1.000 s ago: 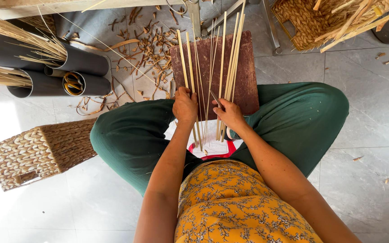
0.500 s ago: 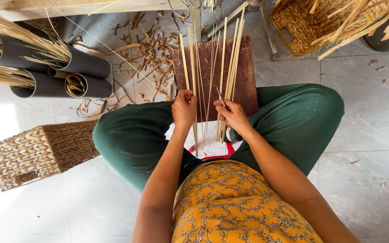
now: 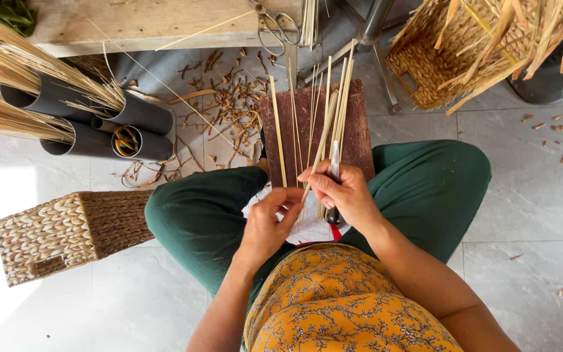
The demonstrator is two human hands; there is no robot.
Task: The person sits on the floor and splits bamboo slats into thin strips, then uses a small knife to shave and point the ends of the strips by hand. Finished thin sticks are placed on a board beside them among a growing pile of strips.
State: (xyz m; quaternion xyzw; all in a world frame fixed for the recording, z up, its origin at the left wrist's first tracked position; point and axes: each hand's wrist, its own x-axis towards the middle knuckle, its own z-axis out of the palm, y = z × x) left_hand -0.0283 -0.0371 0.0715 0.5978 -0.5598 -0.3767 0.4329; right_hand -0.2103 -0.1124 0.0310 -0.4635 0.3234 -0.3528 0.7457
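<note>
I sit cross-legged in green trousers with a dark red wooden board [image 3: 360, 130] lying in front of my knees. Several thin pale reed strips [image 3: 314, 124] fan out over the board. My left hand [image 3: 270, 218] pinches the near ends of the strips. My right hand [image 3: 345, 193] grips a knife [image 3: 334, 163] with a pale blade and dark handle, blade pointing away from me, and it also touches one strip held between both hands.
A woven basket [image 3: 60, 231] lies at my left. Grey tubes [image 3: 109, 124] holding straw bundles lie behind it. Bark scraps [image 3: 229, 111] litter the floor. Scissors [image 3: 275, 29] rest by a wooden plank. A half-woven basket [image 3: 464, 58] stands at the far right.
Both hands have drawn back toward my body and come closer together. The right hand now shows the knife blade upright against the strips.
</note>
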